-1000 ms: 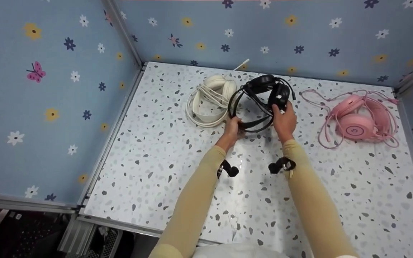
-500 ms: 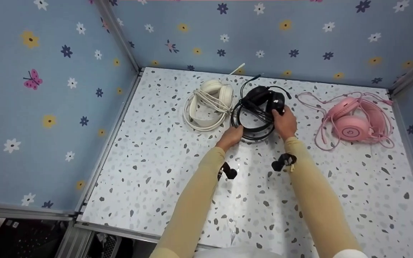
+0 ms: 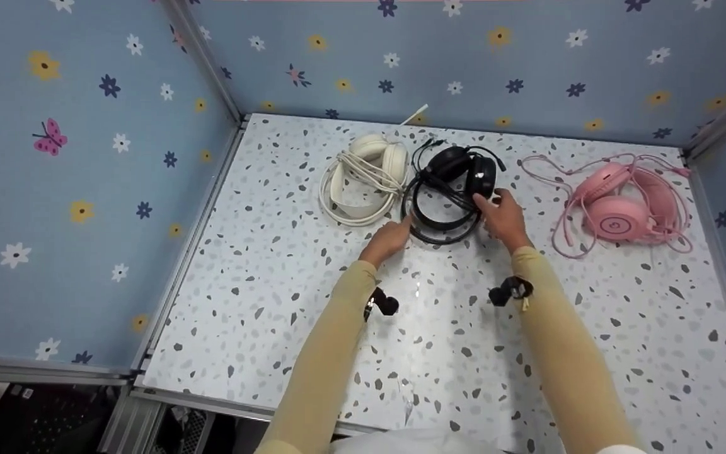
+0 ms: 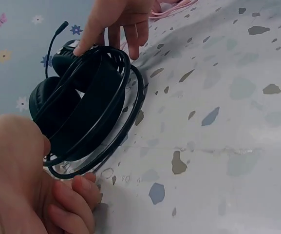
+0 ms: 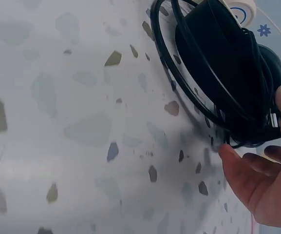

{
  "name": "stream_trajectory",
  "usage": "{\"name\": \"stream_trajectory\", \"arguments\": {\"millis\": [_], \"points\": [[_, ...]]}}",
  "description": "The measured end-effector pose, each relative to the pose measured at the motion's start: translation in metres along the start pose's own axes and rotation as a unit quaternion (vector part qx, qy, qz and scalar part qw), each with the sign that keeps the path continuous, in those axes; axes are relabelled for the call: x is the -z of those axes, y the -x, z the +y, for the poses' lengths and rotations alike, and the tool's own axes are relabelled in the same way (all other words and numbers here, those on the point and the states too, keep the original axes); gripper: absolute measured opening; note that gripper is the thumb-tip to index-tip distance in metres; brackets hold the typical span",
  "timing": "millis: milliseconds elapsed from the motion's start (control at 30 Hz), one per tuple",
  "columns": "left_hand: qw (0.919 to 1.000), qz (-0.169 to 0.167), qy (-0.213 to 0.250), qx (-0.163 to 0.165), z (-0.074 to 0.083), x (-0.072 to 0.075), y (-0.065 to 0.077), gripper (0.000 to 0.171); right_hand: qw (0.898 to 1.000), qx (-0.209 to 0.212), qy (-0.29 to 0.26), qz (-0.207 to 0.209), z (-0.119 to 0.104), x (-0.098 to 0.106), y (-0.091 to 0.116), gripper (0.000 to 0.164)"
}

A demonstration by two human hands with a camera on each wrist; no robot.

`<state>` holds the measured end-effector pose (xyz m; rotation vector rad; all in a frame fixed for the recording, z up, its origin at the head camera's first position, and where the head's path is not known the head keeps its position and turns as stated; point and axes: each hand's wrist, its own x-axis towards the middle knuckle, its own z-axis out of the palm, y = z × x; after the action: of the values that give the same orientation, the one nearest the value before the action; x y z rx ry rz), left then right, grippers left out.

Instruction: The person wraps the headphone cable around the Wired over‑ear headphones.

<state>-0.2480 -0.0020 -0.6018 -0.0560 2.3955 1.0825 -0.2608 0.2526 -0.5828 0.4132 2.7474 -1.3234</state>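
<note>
Blue floral wall panels (image 3: 438, 63) close in the far and left sides, all running out of shot. Below them spreads the white speckled tabletop (image 3: 262, 265), its near right corner cut off and its near edge partly covered by sleeved arms (image 3: 319, 353). Past the near left corner there's a dark speckled object (image 3: 54, 422), cropped and hard to make out. Near the far right corner, the pink headset (image 3: 618, 217) lies in its own looped cable. Towards the middle of the far edge sits the black over-ear headset (image 3: 450, 164), earcups to the back, headband to the front, the coiled cable hiding part of it. Just left, the white headset (image 3: 394, 165) lies under its bundled cord. The right hand (image 3: 505, 219), fingers spread, has its thumb on the black earcup; the left hand (image 3: 388, 241), fingers loosely bent, reaches an index fingertip to the near-left loop. A thin white microphone boom (image 3: 414, 115) pokes up by the far edge.
</note>
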Motion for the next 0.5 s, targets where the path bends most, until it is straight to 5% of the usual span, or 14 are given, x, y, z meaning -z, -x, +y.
{"name": "stream_trajectory", "arguments": {"millis": [167,300,500], "points": [[0.9994,-0.009,-0.002,-0.035,-0.007,0.009,0.013,0.056,0.998,0.028,0.024,-0.045,-0.001,0.026,0.018,0.07],[0.9948,-0.018,0.024,-0.098,-0.017,0.017,0.037,0.038,0.995,0.079,0.05,-0.047,-0.002,0.049,0.048,0.05],[0.9643,-0.031,0.177,-0.195,-0.036,0.014,0.083,0.039,0.994,0.094,0.021,-0.054,0.003,0.07,0.117,0.044]]}}
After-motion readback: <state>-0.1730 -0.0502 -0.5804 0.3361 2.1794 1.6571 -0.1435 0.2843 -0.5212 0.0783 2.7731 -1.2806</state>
